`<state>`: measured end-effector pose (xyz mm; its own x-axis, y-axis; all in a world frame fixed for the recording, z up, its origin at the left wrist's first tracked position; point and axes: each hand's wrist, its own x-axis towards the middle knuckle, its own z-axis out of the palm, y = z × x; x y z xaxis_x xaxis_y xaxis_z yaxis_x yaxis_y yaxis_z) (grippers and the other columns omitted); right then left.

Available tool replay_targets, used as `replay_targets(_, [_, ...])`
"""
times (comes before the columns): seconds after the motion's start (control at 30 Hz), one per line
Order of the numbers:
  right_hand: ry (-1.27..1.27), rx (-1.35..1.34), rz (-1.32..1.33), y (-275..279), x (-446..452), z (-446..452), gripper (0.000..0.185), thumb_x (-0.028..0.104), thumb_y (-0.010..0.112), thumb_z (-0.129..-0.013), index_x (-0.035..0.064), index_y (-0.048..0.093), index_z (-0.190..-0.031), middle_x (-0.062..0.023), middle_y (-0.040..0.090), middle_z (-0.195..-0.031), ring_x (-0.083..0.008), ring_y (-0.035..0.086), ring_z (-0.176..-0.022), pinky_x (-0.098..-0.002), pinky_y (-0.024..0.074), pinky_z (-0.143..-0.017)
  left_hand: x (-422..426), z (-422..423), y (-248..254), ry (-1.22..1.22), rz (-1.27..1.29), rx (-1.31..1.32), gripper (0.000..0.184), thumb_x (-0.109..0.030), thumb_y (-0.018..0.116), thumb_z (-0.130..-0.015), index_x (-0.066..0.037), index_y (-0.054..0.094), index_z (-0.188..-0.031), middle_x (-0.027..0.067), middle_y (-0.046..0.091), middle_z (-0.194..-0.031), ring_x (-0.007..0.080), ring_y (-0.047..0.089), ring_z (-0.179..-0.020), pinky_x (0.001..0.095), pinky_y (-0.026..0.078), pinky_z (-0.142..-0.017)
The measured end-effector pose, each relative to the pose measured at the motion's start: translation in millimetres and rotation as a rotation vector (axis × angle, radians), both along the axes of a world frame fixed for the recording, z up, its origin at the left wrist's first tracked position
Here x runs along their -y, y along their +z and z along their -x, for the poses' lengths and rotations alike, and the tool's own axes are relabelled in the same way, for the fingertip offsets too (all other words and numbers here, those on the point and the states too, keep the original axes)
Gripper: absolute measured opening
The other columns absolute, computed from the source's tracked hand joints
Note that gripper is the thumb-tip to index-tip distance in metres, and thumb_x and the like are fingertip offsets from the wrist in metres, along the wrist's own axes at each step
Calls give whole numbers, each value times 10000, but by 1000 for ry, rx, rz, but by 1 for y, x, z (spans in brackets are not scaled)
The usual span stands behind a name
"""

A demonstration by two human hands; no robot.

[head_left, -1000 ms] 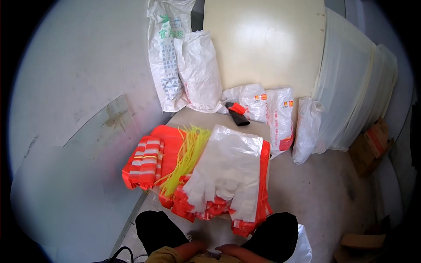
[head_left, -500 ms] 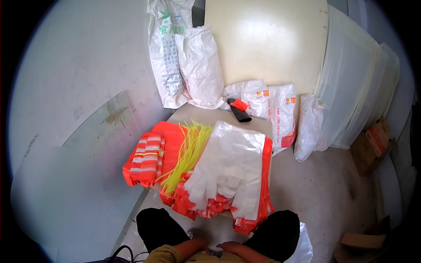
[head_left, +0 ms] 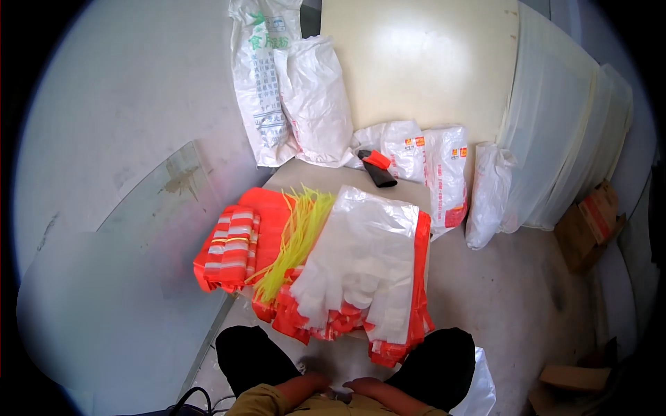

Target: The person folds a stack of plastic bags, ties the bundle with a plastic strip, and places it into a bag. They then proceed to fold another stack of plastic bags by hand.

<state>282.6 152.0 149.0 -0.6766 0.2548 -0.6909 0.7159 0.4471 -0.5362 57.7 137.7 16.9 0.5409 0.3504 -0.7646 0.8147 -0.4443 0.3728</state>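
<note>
The left hand (head_left: 313, 382) and the right hand (head_left: 361, 385) are resting low between the knees (head_left: 254, 362), apart from the bag stack (head_left: 368, 256); finger state (blurred here) cannot be told. The stack is lying beyond both hands, its long axis running near to far, the right hand sitting nearer. Yellow strips (head_left: 298, 236) are slanting along its left side.

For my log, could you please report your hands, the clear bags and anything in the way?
Left hand, right hand low, off clear bags. Bags spread out, nothing on top. Yellow strips alongside.
</note>
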Motion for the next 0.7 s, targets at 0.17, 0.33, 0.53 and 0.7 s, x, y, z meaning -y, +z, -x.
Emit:
replay_targets(0.17, [7,4,7,0,-1,0,556,370,562,-966,179,470,-1480,-157,573,-1402,-337,541,-1294,-424,433,-1056,-1,-3,24,-54,45,-33,421,-436,581,-927,-121,699,-1180,181,678,-1203,377,639,-1110,479,492,-951])
replay_targets(0.33, [-22,3,29,5,0,-1,562,361,560,-964,180,464,-1487,-154,563,-1417,-334,536,-1300,-417,427,-1063,-4,-8,101,6,79,-61,417,-432,576,-925,-128,695,-1185,179,674,-1213,382,635,-1114,472,493,-955])
replay_targets(0.53, [-4,2,0,9,0,0,550,340,553,-957,196,473,-1482,-156,577,-1399,-335,551,-1283,-421,437,-1049,2,-5,55,-10,-4,-43,423,-450,564,-929,-136,695,-1180,175,672,-1215,382,631,-1122,469,495,-957])
replay_targets(0.7, [11,1,-43,10,3,0,512,300,530,-963,214,489,-1466,-161,606,-1350,-352,580,-1233,-445,461,-1009,4,1,25,-36,-63,-7,429,-463,557,-934,-139,699,-1177,170,675,-1215,379,635,-1115,470,496,-952])
